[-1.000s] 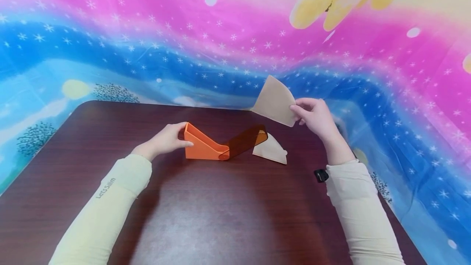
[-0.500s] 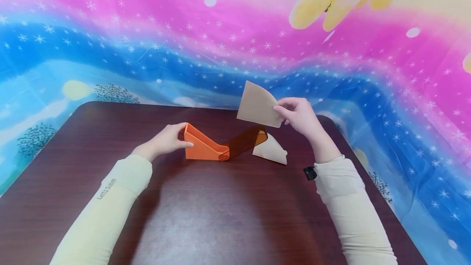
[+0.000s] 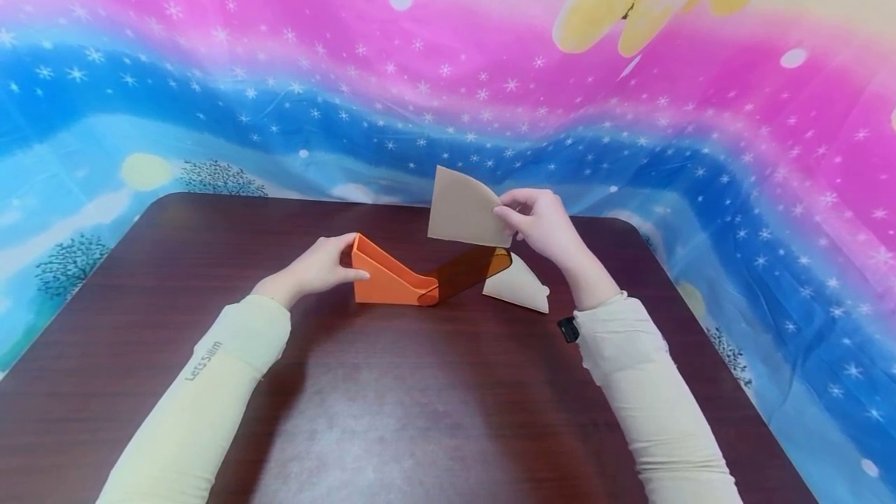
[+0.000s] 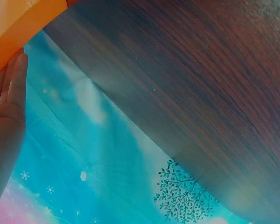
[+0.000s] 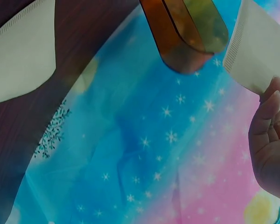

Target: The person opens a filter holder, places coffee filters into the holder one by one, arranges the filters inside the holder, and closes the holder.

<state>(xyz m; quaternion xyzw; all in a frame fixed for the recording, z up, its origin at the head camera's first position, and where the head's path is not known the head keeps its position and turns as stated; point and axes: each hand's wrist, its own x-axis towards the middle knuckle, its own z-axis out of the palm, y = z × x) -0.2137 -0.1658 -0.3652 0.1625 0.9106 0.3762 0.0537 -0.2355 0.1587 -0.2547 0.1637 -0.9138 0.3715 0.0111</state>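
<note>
My left hand grips the tall left end of an orange coffee filter holder, thumb on its front wall. The holder's see-through brown lid is swung open to the right, its far end raised. My right hand pinches a tan paper coffee filter by its right edge. That filter is held up above the lid, its crimped seam showing in the right wrist view. Another paper coffee filter lies on the table behind and right of the lid's end, partly covered by it.
The dark wood table has rounded far corners. A colourful printed cloth hangs close behind its far and right edges. A small black device sits at my right wrist.
My right hand has moved left with the paper coffee filter, from right of the lid to above it, and the filter has tilted more level. The left hand and holder stay put.
</note>
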